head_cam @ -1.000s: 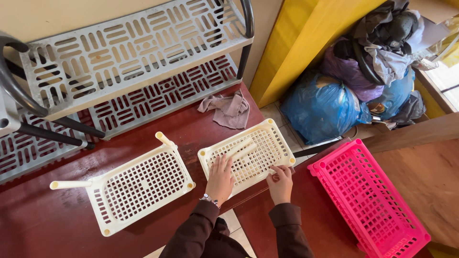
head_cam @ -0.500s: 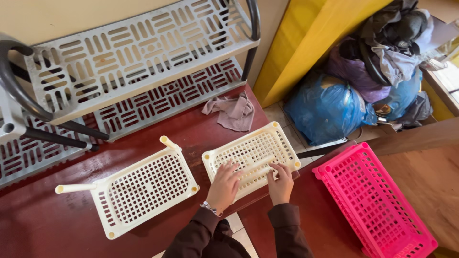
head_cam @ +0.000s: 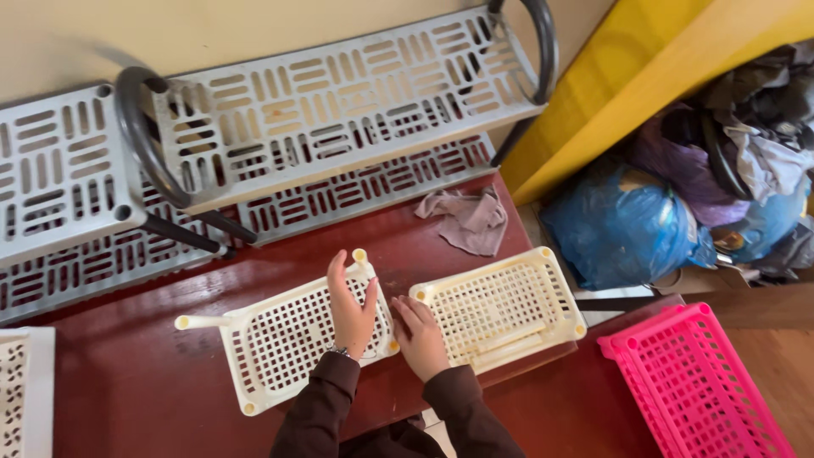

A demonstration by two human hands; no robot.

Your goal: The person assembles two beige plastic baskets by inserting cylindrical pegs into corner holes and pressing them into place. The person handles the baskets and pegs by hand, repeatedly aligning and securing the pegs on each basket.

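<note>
cream left tray long axis left-right | left hand flat, open on it | right hand open beside right tray

The left hand covers part of the left cream tray. The right hand hides the near corner of the right cream tray. The pink basket runs off the bottom edge, and a white rack off the left edge.

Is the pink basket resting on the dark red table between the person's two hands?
No: the pink basket lies off to the right beside the table, while the left hand and right hand rest on cream trays.
</note>
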